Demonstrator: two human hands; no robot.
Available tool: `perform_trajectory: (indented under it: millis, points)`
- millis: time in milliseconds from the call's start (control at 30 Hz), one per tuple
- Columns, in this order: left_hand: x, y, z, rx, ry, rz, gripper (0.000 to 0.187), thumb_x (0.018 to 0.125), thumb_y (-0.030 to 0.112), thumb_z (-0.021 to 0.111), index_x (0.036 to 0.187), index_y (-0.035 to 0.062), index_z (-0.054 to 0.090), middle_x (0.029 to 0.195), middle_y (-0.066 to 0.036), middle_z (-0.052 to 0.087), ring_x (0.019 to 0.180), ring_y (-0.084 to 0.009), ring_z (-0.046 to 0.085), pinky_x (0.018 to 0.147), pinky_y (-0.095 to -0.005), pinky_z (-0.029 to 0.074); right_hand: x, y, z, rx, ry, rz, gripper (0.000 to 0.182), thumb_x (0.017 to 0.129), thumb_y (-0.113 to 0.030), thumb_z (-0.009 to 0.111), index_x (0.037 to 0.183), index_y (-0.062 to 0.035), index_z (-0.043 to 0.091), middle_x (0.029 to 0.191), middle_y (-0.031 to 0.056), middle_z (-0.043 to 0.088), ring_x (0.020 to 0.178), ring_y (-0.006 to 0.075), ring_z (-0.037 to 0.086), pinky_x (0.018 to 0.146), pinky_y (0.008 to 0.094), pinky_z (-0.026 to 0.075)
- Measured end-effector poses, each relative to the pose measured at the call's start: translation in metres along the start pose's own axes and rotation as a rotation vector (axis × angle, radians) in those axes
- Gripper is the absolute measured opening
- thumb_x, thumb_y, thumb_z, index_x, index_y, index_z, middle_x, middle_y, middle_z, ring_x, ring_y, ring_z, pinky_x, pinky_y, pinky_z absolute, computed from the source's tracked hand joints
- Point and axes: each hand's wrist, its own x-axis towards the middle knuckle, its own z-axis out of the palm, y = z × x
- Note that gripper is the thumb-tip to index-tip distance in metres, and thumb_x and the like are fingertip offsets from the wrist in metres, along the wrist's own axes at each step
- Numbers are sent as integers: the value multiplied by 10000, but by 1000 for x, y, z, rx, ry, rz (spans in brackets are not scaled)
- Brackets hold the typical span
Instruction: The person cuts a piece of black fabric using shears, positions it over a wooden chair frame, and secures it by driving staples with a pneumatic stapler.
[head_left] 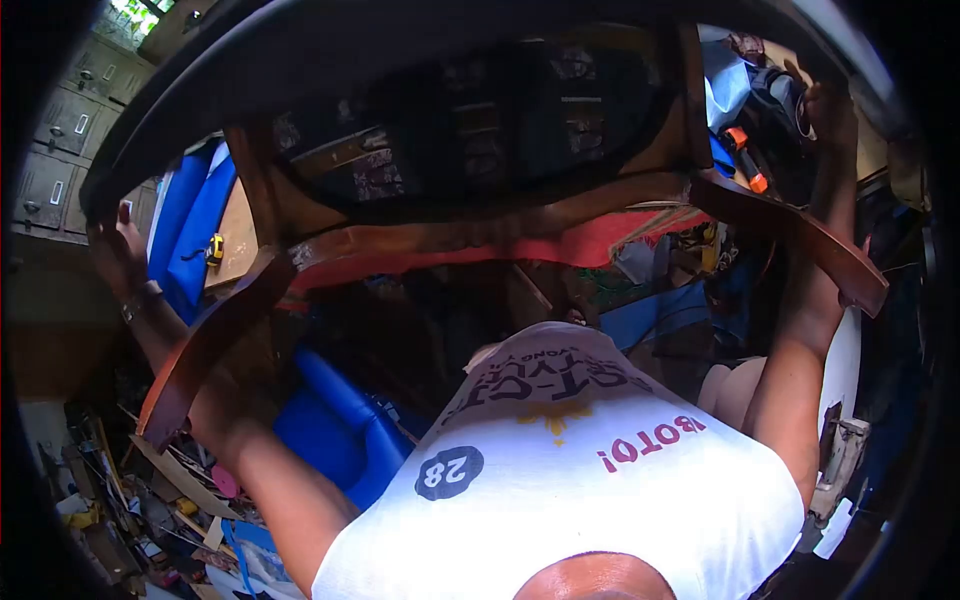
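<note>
A wooden chair (455,235) with a dark padded part is held up in front of my chest. Its black padded rim (420,40) arches across the top of the view. Two curved brown wooden pieces, a left one (205,350) and a right one (800,228), reach back over my forearms. At the far left, my left hand (120,255) is closed on the rim's edge, its fingers partly in shadow. My right hand (830,112) grips the opposite side at the upper right, with fingers curled and partly hidden.
Blue padded pieces (195,225) and a yellow tape measure (214,250) lie at left. An orange-and-black tool (745,160) is at upper right. Red cloth (480,255) shows below the chair. Wood scraps (130,500) litter the lower left. Metal lockers (75,125) stand behind.
</note>
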Motion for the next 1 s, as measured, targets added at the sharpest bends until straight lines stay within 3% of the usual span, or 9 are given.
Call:
perform_trajectory:
  millis: [67, 167, 400, 667, 767, 800, 833, 900, 1000]
  points:
    - [-46, -14, 23, -137, 40, 70, 367, 1041, 376, 575, 1112, 37, 697, 1013, -259, 693, 950, -367, 690, 798, -489, 558, -30, 1, 25, 469, -102, -2, 261, 974, -198, 531, 1126, -55, 688, 1109, 164, 719, 976, 372, 696, 838, 464, 571]
    - [-116, 39, 27, -372, -333, -280, 343, 1037, 358, 581, 1082, 39, 698, 981, -237, 690, 916, -343, 677, 784, -473, 552, -101, 7, 95, 1244, -534, 376, 235, 976, -147, 565, 1149, -31, 674, 1058, 141, 710, 909, 308, 694, 810, 424, 595]
    - [-143, 116, 28, -664, -483, -747, 294, 1028, 317, 594, 1013, 43, 700, 907, -186, 681, 836, -286, 647, 751, -434, 536, -162, 2, 141, 1921, -803, 611, 209, 966, -54, 631, 1166, 3, 658, 962, 140, 718, 803, 231, 730, 719, 355, 657]
    - [-164, 148, 13, -833, -354, -929, 254, 1018, 270, 610, 934, 49, 702, 822, -128, 671, 746, -221, 613, 713, -390, 518, -192, -31, 128, 1794, -404, 764, 299, 963, -88, 642, 1255, -30, 609, 960, 84, 721, 805, 194, 723, 726, 347, 617]
    - [-235, 199, -55, -969, -515, -927, 245, 1014, 253, 616, 905, 51, 703, 790, -106, 667, 712, -197, 600, 699, -374, 511, -289, -1, 87, 957, -1174, 369, 317, 855, -149, 746, 1154, -47, 723, 907, 66, 724, 741, 172, 686, 686, 347, 580]
    - [-261, 221, -71, -1161, -361, -625, 228, 1011, 216, 625, 926, 25, 715, 786, -88, 669, 739, -152, 587, 699, -336, 499, -276, -50, 2, 838, -1368, 159, 369, 820, -190, 786, 1141, -20, 724, 909, 83, 735, 712, 185, 691, 642, 341, 578]
    - [-285, 246, -101, -1284, -703, -880, 179, 983, 170, 690, 987, -6, 720, 805, -34, 671, 649, -122, 587, 623, -298, 507, -281, -83, -42, 792, -1522, 263, 419, 826, -232, 812, 1179, -26, 721, 982, 83, 747, 782, 188, 709, 694, 338, 590]
    - [-221, 299, -176, -1496, -1006, -934, 159, 963, 137, 712, 976, -21, 722, 791, -25, 680, 626, -108, 594, 582, -292, 501, -316, -125, -73, 1180, -1607, 436, 469, 885, -316, 805, 1226, -13, 693, 1040, 88, 741, 871, 176, 710, 758, 311, 586]
    - [-112, 356, -217, -1843, -606, -357, 113, 868, 22, 741, 980, 6, 733, 815, -129, 708, 651, -192, 665, 586, -278, 508, -332, -157, -58, 1395, -1476, 580, 348, 945, -269, 735, 1172, -9, 697, 1011, 96, 741, 877, 188, 710, 773, 314, 570]
